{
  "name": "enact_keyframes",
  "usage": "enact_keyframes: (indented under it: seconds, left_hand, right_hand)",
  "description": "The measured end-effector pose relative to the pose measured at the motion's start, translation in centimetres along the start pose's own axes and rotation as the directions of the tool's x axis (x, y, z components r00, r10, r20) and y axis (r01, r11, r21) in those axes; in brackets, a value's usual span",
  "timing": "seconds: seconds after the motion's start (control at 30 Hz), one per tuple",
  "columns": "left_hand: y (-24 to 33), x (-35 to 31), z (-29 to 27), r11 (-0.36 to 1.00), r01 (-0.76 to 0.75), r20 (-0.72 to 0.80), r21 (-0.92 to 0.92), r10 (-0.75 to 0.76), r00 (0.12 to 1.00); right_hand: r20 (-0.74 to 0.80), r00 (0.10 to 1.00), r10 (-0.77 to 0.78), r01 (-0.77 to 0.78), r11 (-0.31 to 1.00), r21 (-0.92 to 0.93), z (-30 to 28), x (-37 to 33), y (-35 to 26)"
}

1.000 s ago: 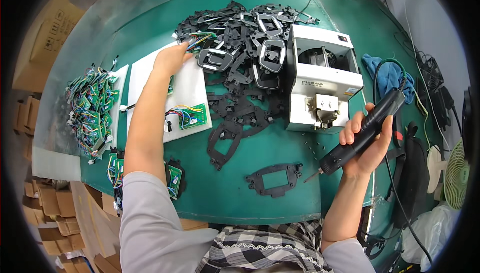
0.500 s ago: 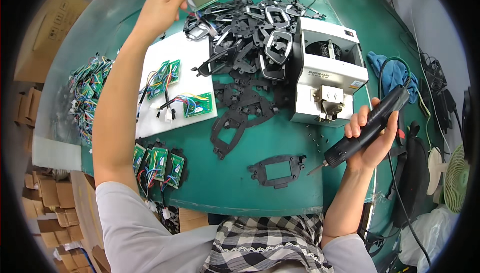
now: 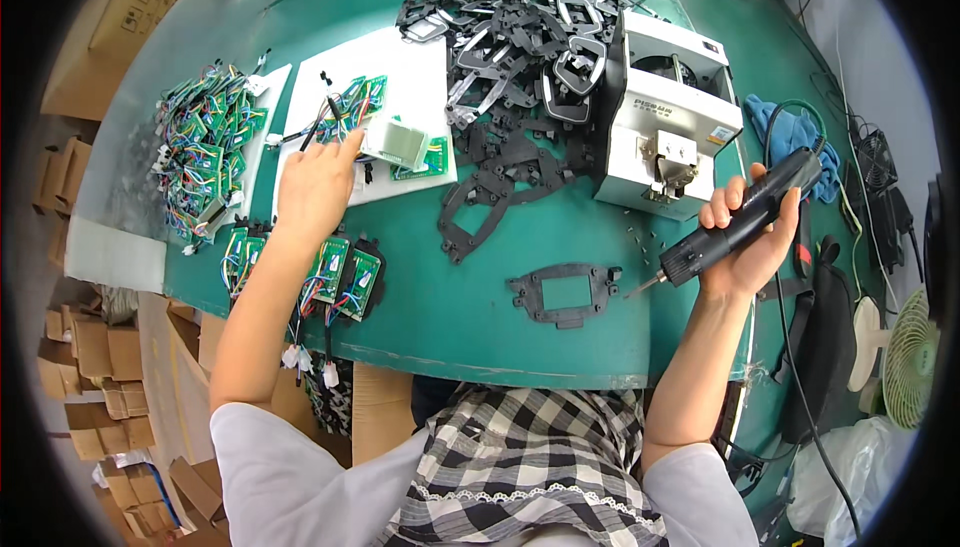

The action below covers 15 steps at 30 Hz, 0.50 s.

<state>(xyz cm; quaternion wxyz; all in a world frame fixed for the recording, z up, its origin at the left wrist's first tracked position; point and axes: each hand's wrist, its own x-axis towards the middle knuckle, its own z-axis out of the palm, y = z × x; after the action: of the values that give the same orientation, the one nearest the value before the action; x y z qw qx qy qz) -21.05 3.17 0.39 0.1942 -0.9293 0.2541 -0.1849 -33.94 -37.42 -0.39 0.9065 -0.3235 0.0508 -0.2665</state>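
Note:
My left hand (image 3: 318, 185) is closed on the edge of a circuit board with a display (image 3: 398, 143), over the white foam sheet (image 3: 410, 77). Beneath and beside it lie green circuit boards with coloured wires (image 3: 362, 97). In my right hand (image 3: 745, 247) is a black electric screwdriver (image 3: 735, 222), its bit tilted down to the left. That bit points toward a flat black plastic frame (image 3: 605, 290) lying on the green table, and stays just apart from it. Near the front left edge, wired boards sit on black frames (image 3: 370, 299).
A heap of black frames (image 3: 500, 47) fills the back middle. Right of it stands a white screw feeder (image 3: 660, 117), with loose screws (image 3: 640, 232) before it. Wired boards (image 3: 205, 157) are piled at the left. A blue cloth (image 3: 790, 137) and a fan (image 3: 910, 357) are at the right.
My left hand has brought the display board from the far side back toward me, down over the foam sheet. The right hand with the screwdriver has barely moved. The whole view has shifted slightly.

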Motion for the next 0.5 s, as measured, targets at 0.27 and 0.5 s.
enact_keyframes:
  seconds: [0.27,0.5]
  left_hand:
    - [2.0,2.0,-1.1,0.942,-0.068,-0.212,-0.329,-0.004,0.977]
    - [2.8,3.9,0.5,0.900,0.086,-0.496,-0.428,-0.313,0.810]
  right_hand:
    - [0.025,0.999,-0.026,0.026,1.000,-0.005,-0.3,-0.2,-0.3]
    - [0.028,0.998,-0.060,0.060,0.998,0.031,-0.4,-0.1,-0.7]
